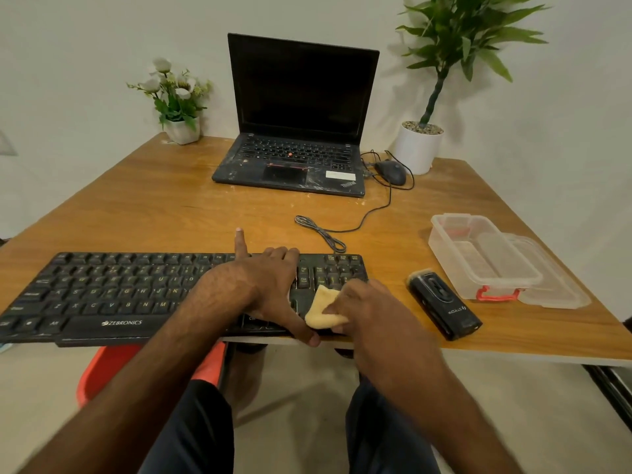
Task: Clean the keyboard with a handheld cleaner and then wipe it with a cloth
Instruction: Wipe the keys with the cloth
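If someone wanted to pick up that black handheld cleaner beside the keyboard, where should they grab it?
Around the middle of the black handheld cleaner, coming from above, thumb and fingers on its two long sides. It lies flat on the wooden table, long and narrow, with bare table on either side, apart from the clear plastic box.

On 1 brown wooden table (154, 206): 1 black plastic keyboard (102, 295), 1 black open laptop (301, 97), 1 dark corded mouse (391, 172), 1 black oblong handheld cleaner (443, 304), 1 pale yellow cloth (323, 311), 1 clear plastic box (455, 254), 1 clear plastic lid (561, 289), and 2 green plants in white pots, 1 white-flowered (178, 97) and 1 tall and leafy (444, 63). There are 2 bare hands: left hand (263, 285), right hand (372, 309).
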`<state>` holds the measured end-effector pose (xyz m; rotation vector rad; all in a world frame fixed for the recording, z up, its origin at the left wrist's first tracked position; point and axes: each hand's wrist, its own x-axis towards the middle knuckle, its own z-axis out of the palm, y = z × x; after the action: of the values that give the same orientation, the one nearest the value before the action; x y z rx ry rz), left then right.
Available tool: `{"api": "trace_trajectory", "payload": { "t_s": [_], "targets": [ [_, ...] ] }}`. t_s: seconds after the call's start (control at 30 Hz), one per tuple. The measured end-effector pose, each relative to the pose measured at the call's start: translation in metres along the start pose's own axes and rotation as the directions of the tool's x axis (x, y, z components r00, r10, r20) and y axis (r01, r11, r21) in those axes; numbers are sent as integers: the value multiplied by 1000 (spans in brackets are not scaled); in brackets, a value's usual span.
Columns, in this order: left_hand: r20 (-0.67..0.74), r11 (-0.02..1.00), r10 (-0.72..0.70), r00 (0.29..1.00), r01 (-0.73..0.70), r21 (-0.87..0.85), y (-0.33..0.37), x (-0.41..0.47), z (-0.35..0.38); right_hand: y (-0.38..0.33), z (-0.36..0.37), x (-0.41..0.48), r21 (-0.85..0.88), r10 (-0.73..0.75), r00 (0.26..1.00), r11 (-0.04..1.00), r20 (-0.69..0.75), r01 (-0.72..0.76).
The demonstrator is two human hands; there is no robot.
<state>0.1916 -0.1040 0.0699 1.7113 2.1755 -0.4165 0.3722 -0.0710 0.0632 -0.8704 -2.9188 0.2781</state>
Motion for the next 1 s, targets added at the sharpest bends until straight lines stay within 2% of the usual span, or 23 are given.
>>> {"api": "trace_trajectory", "payload": {
  "t_s": [0.07,0.1,0.17,0.2,0.37,0.43,0.57,0.67,0.8,0.87,1.0],
  "targets": [
    [14,1000,-4,1000,4,3,0,-1,0,10,-14,15,48,124,992,991,25,-125],
    [23,1000,-9,1000,9,6,1,-2,0,13,-21,23,73,174,984,983,-51,-170],
    [36,999,-27,999,26,20,3,-2,-2,20,-20,38,60,175,924,985,-341,-164],
    [43,999,-39,998,38,31,4,-2,-3,19,-16,45,46,157,904,987,-397,-151],
    [77,993,-91,993,85,81,14,6,-10,0,7,52,-73,48,972,995,-228,-66],
    [66,993,-84,994,79,82,13,7,-9,-1,11,36,-102,12,973,994,-231,-36],
    [59,995,-68,996,63,83,10,8,-6,2,24,3,-46,-57,974,998,-218,48],
    [55,996,-53,997,49,80,9,7,-6,10,16,6,-27,-144,977,990,-159,141],
    [54,997,-50,997,47,60,6,3,-4,22,5,40,-111,-148,959,986,-243,124],
    [48,998,-50,998,48,50,6,1,-3,25,3,55,-87,-109,956,992,-271,88],
    [53,998,-62,997,61,35,6,-1,-4,26,3,44,-55,-149,972,988,-179,142]
  ]
}}
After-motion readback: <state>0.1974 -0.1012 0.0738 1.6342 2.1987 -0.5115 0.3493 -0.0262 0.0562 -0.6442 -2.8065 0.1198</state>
